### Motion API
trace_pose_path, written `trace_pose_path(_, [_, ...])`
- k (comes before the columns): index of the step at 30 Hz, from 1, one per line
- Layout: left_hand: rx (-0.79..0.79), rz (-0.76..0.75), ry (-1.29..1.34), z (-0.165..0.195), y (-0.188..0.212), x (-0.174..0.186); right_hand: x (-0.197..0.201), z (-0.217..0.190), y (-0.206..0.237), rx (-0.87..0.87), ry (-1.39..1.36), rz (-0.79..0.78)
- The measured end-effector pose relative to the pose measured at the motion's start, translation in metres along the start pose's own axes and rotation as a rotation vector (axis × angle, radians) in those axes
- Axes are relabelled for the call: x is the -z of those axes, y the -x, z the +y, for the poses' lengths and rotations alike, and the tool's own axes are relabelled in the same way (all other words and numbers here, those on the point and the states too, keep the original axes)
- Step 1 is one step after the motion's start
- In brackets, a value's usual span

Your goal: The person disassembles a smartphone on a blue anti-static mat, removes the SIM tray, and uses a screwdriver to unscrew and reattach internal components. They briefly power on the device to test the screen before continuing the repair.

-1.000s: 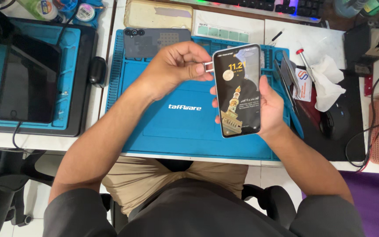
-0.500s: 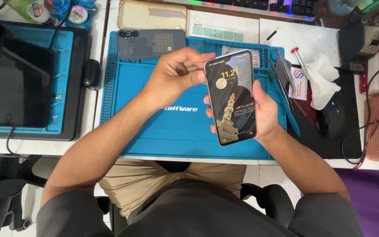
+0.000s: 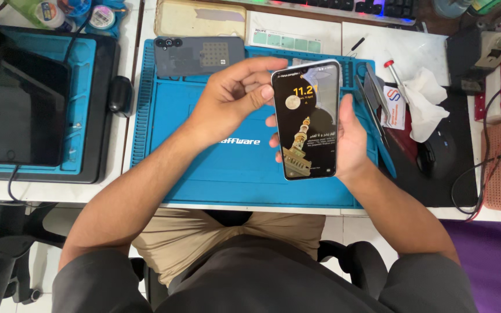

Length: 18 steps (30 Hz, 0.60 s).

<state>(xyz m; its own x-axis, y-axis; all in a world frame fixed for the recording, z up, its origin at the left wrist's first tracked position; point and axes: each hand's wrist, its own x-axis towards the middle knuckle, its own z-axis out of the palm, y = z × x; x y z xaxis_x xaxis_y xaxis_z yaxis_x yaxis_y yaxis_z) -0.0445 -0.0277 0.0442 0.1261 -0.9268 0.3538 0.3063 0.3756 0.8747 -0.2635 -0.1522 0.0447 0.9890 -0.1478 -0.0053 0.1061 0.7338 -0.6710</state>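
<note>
Right hand: my right hand (image 3: 352, 139) holds the phone (image 3: 308, 119) from behind, thumb on its 3 o'clock edge, fingertips showing at its 9 o'clock edge.
Phone: I see it upright over the blue mat (image 3: 204, 168), screen lit and facing the camera.
Left hand: my left hand (image 3: 230, 98) is at 9 o'clock of the phone, fingers curled narrow, thumb and forefinger pinched beside the upper left corner; I cannot tell if something small is between them.
Grey phone: a second phone (image 3: 198, 57) lies back-up at 11 o'clock of the left hand, on the mat edge.
Tablet: a dark tablet (image 3: 24, 113) lies well apart at 9 o'clock.
Mouse: a black mouse (image 3: 439, 152) lies at 3 o'clock, with white tissue (image 3: 427, 104) just above it.
</note>
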Motion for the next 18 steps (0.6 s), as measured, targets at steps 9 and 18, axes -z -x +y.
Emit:
trace_pose_path(9, [0.001, 0.016, -0.046, 0.0009, 0.0024, -0.0002, 0.0016, 0.0006, 0.0017, -0.047, 0.024, 0.046])
trace_pose_path(18, [0.004, 0.005, -0.049, 0.0047, 0.0028, -0.0008, 0.0035, 0.0013, 0.0015, -0.023, 0.052, 0.029])
